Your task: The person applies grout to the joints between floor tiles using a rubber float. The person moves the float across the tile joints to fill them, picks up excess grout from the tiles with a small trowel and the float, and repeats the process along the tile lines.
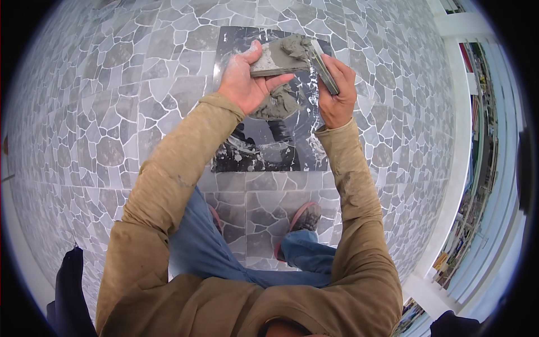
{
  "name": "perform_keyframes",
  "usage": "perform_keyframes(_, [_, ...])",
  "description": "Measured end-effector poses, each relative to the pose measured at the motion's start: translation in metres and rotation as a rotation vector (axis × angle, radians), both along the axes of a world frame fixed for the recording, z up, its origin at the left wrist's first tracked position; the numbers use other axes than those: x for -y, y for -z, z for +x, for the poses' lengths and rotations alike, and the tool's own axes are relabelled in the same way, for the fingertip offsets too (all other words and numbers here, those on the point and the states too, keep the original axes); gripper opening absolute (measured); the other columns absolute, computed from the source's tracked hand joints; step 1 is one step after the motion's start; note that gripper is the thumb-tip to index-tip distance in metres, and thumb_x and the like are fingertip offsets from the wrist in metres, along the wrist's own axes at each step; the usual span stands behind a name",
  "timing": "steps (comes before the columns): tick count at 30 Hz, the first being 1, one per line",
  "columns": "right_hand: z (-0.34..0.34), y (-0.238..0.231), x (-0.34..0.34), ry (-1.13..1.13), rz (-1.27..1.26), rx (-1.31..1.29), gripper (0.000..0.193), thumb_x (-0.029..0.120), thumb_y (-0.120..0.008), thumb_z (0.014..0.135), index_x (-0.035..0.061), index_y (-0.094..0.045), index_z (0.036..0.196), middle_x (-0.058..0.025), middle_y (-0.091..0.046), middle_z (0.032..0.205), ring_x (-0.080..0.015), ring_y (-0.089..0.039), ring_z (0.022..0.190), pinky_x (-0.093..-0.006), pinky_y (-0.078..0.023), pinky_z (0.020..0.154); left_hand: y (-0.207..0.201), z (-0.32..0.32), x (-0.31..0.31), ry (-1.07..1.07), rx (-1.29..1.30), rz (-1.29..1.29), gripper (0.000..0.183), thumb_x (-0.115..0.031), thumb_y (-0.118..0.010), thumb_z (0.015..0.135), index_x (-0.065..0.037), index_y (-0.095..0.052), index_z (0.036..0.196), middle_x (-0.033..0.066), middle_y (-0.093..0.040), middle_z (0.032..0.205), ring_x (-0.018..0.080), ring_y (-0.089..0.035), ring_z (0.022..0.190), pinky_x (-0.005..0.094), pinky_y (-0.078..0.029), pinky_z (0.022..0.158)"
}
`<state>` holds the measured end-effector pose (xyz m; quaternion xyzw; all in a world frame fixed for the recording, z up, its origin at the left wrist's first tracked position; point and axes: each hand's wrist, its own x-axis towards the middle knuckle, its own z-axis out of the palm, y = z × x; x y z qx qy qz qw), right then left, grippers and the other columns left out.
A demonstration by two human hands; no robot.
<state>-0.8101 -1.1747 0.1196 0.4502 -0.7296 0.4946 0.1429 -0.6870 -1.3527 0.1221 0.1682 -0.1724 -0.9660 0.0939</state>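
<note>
My left hand [246, 77] holds a flat grey slab [268, 66] from its left end, the thumb on top and the fingers underneath. A lump of wet grey mortar [296, 48] is heaped on the slab's right part. In my right hand [338, 92] is a narrow, flat piece [324, 70], seen nearly edge-on, with a pale side and a dark edge. Its upper end touches the mortar; I cannot tell exactly what it is. Below my hands, a mound of mortar [278, 104] sits on a glossy black board [281, 160] that is streaked with white smears.
The board lies on a floor of grey stone-patterned tiles [112, 118]. My shoe [306, 216] stands close to the board's near edge. Along the right runs a white ledge [460, 112], with cluttered things beyond it. A dark object [70, 292] is at the lower left.
</note>
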Motion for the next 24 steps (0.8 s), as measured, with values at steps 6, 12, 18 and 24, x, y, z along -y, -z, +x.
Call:
perform_keyframes(6, [-0.061,0.049,-0.012,-0.062,0.61,-0.133,0.049,-0.003,-0.06,0.071,0.0148,-0.072,0.116,-0.0061,-0.067,0.114,-0.0302,-0.057,0.105,-0.0401,-0.048,0.094,-0.01,0.012,0.036,-0.126,-0.034,-0.127,0.045,-0.03,-0.034,0.107,0.006,-0.044,0.132,0.0219,-0.055,0.13,0.0349,-0.058,0.119,0.0495,-0.058,0.095])
perform_keyframes(12, [-0.117,0.135,0.044,-0.088,0.999,-0.304,0.044,0.003,-0.06,0.077,0.0157,-0.07,0.117,-0.004,-0.068,0.115,-0.0304,-0.057,0.105,-0.04,-0.049,0.095,0.003,0.008,0.048,-0.204,-0.003,-0.111,0.045,-0.029,-0.038,0.107,0.008,-0.043,0.133,0.022,-0.054,0.133,0.0346,-0.057,0.122,0.0484,-0.054,0.102])
perform_keyframes(18, [-0.117,0.154,0.079,-0.237,0.972,-0.406,0.05,-0.002,-0.062,0.071,0.0166,-0.069,0.117,0.0016,-0.068,0.116,-0.0273,-0.057,0.106,-0.0366,-0.053,0.09,0.001,0.017,0.061,-0.243,0.011,-0.14,0.045,-0.029,-0.04,0.106,0.008,-0.044,0.133,0.0222,-0.054,0.133,0.0349,-0.056,0.123,0.0489,-0.053,0.103])
perform_keyframes(24, [-0.094,0.149,-0.005,-0.32,1.12,-0.368,0.05,0.006,-0.07,0.073,0.0174,-0.067,0.122,0.0029,-0.066,0.12,-0.0255,-0.057,0.108,-0.0373,-0.053,0.089,0.012,0.024,0.071,-0.224,-0.046,-0.088,0.045,-0.029,-0.041,0.106,0.008,-0.044,0.132,0.0222,-0.054,0.133,0.0349,-0.057,0.123,0.0489,-0.053,0.102])
